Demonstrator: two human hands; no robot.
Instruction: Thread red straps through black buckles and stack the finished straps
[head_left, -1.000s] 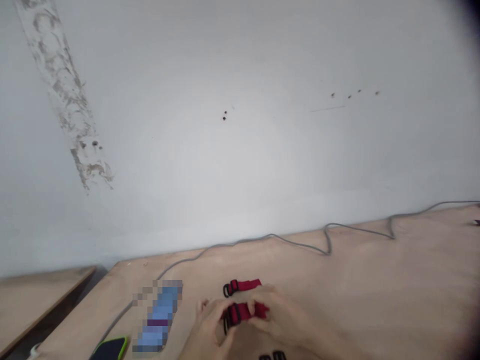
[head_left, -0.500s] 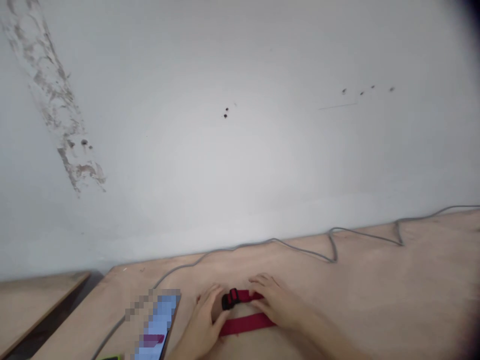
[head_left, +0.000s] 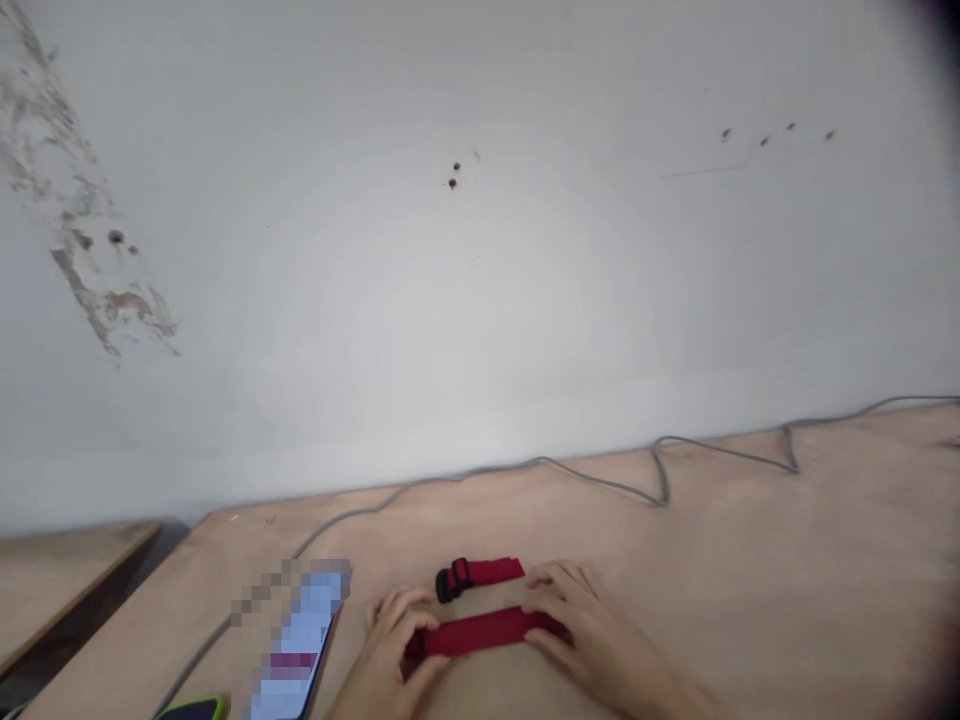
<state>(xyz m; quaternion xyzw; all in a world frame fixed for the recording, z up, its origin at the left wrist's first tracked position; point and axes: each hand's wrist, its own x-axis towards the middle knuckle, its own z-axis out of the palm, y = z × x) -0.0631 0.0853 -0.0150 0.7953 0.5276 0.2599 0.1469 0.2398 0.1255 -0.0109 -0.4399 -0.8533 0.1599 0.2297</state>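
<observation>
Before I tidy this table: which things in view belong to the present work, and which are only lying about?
In the work:
red strap, held between left hand and right hand
buckled strap just beyond, probably, being likewise red

Apparently just lying about:
grey cable
blue-screened device
green-edged device, partly out of frame

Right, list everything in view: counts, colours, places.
Wall: 1, white, behind.
Patch: 1, mottled brown, wall's left.
Holes: 6 outside patch, dark, wall's middle and right.
Table: 1, tan, foreground.
Cable: 1, grey, along table's back.
Second table: 1, tan, far left.
Phone: 1, blue screen, partly pixelated, table's left.
Rimmed device: 1, dark and green, bottom left.
Near strap: 1, red, bottom centre.
Buckled strap: 1, red and black, beyond near strap.
Left grip: 1, bare, near strap's left end.
Right grip: 1, bare, its right end.
</observation>
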